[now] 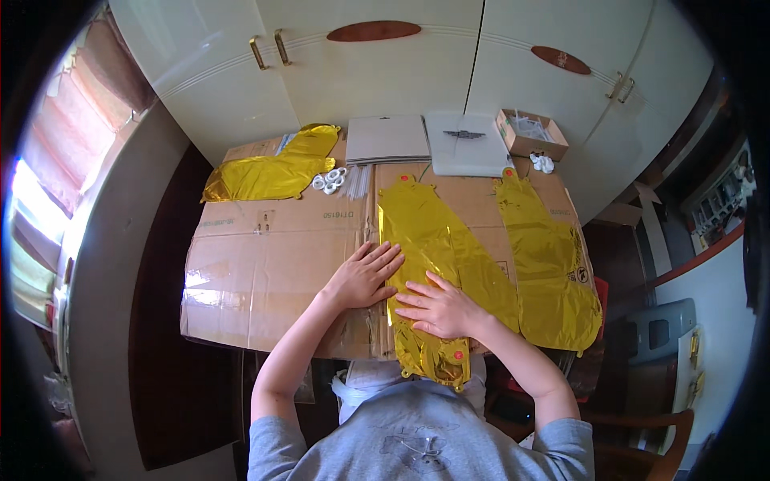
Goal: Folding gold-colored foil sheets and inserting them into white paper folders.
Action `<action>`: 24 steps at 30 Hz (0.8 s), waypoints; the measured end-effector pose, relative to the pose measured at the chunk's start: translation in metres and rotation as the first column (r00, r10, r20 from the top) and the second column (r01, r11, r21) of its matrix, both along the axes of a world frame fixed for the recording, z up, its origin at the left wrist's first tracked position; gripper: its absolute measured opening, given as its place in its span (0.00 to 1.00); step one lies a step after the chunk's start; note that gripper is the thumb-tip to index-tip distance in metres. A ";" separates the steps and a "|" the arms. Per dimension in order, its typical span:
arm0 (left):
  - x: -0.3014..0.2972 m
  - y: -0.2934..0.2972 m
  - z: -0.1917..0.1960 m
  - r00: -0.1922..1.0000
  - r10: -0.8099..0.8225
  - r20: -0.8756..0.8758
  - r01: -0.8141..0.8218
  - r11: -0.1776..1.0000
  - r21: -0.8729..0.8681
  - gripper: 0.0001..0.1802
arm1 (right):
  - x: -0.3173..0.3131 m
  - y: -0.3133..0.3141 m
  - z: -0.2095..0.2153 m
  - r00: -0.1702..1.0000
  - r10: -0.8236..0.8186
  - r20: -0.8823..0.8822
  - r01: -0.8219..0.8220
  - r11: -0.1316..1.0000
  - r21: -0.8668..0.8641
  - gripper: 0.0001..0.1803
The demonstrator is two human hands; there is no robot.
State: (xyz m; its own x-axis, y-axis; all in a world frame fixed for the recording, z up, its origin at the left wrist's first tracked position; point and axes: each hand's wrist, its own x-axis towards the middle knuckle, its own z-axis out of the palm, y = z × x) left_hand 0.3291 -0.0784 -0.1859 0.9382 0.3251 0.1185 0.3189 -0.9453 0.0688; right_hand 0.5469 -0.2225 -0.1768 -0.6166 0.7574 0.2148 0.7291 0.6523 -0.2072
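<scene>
A flat gold foil balloon (433,232) lies in front of me, its lower end crumpled and hanging over the table's near edge. My left hand (365,276) rests flat with fingers spread across the balloon's left edge and the cardboard. On the foil itself, my right hand (439,307) lies palm down, fingers stretched toward the left hand. To the right is another flat gold foil balloon (549,264). More gold foil (269,176) sits at the far left, partly folded over itself.
Cardboard sheeting (265,272) covers the table. White rings of ribbon (329,181) and clear thin strips (360,182) lie near the far side. Behind are a grey flat stack (388,140), a translucent bag (465,144) and a small open box (532,133). A wooden chair (674,441) stands at right.
</scene>
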 end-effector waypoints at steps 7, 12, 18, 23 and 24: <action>0.001 0.001 0.002 1.000 -0.011 0.006 0.011 1.000 -0.003 0.40 | 0.003 -0.003 -0.012 0.999 0.008 -0.040 -0.008 1.000 0.007 0.22; -0.002 0.001 0.005 1.000 -0.018 0.007 0.018 0.999 -0.026 0.45 | 0.004 -0.004 -0.014 0.998 0.004 -0.068 -0.004 1.000 0.001 0.22; -0.005 -0.001 0.008 0.999 -0.046 -0.019 0.045 0.999 -0.026 0.57 | 0.004 -0.004 -0.011 0.999 0.000 -0.047 0.000 1.000 0.001 0.21; -0.006 -0.002 0.008 0.998 -0.055 -0.026 0.055 0.998 -0.013 0.62 | 0.003 -0.004 -0.011 0.997 -0.001 -0.072 0.002 1.000 0.012 0.23; -0.006 -0.002 0.008 0.998 -0.058 -0.025 0.057 0.998 -0.010 0.62 | 0.003 -0.004 -0.010 0.996 -0.005 -0.086 0.006 1.000 0.016 0.23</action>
State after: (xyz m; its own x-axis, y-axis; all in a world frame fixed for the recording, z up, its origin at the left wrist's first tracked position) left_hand 0.3227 -0.0799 -0.1783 0.9581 0.2716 0.0915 0.2659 -0.9615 0.0700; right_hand 0.5502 -0.2268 -0.1873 -0.5912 0.7568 0.2787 0.7128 0.6520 -0.2585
